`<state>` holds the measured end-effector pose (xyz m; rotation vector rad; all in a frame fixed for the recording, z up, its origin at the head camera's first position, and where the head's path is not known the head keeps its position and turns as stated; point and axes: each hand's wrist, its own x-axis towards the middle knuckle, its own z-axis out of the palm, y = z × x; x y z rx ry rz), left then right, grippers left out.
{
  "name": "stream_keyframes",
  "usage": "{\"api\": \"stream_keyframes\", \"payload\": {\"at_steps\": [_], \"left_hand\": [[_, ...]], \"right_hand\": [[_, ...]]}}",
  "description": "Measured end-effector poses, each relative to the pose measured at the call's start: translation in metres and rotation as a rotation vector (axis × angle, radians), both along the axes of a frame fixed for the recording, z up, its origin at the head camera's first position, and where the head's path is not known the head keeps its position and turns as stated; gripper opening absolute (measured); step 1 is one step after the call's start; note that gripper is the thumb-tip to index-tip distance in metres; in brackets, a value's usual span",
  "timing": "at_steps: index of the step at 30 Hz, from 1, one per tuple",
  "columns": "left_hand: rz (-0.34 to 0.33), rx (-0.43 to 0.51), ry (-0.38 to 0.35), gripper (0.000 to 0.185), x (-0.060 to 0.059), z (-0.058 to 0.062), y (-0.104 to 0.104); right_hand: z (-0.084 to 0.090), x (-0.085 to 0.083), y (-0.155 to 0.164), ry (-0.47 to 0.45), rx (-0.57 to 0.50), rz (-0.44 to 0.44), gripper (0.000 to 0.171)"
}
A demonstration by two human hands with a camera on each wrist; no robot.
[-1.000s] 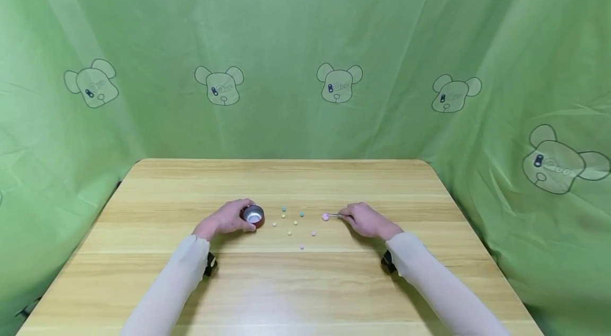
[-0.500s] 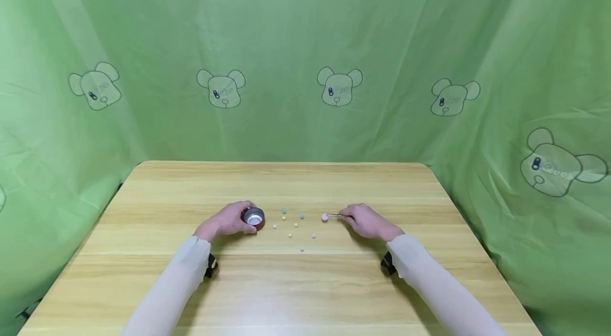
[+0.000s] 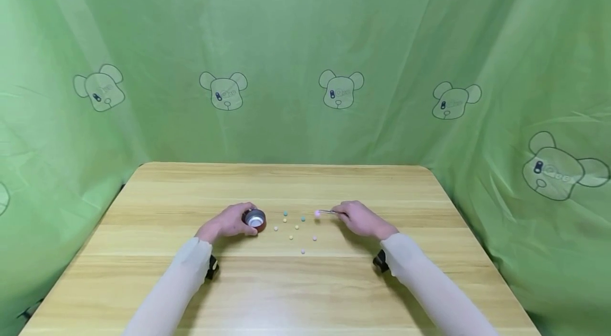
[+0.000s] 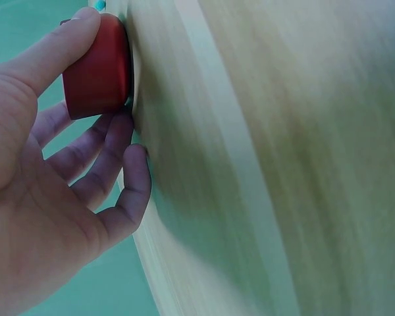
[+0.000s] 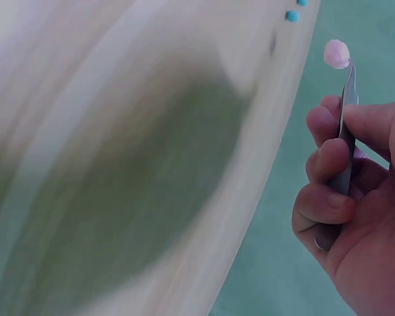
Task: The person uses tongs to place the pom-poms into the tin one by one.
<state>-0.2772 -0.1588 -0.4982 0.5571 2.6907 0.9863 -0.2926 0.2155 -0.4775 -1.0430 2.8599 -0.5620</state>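
The left hand [image 3: 228,221] curls round a small red cup [image 3: 254,218] with a metal lining, steadying it on the table [image 3: 305,283], mouth up. At three o'clock from it, past the scattered beads [image 3: 291,226], the right hand [image 3: 359,218] pinches tweezers [image 3: 327,212] whose tips grip a pink bead [image 3: 317,213], apparently just clear of the wood. The cup's contents are too small to make out, and both wrist views are blurred.

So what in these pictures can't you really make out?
- Inside of the little red cup: too small in the head view; the left wrist view shows only its outer wall.
- Left hand: its fingertips are hidden behind the cup.
- Tweezers tips: the pink ball covers them.
- Table: blurred in both wrist views.
- Loose beads: too small to tell their shape.
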Motion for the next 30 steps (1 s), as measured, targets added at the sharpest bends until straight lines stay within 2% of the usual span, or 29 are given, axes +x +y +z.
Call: {"api": "stream_keyframes", "payload": {"at_steps": [9, 15, 30], "left_hand": [[0.024, 0.011, -0.009, 0.047, -0.001, 0.002, 0.001], [0.014, 0.007, -0.003, 0.048, -0.001, 0.002, 0.0], [0.021, 0.007, -0.01, 0.047, -0.003, -0.005, 0.0]], "right_hand": [[0.015, -0.005, -0.025, 0.006, -0.029, 0.034, 0.024], [0.024, -0.007, -0.048, -0.017, -0.038, 0.049, 0.025], [0.029, -0.009, -0.095, -0.016, -0.056, 0.119, 0.025]]}}
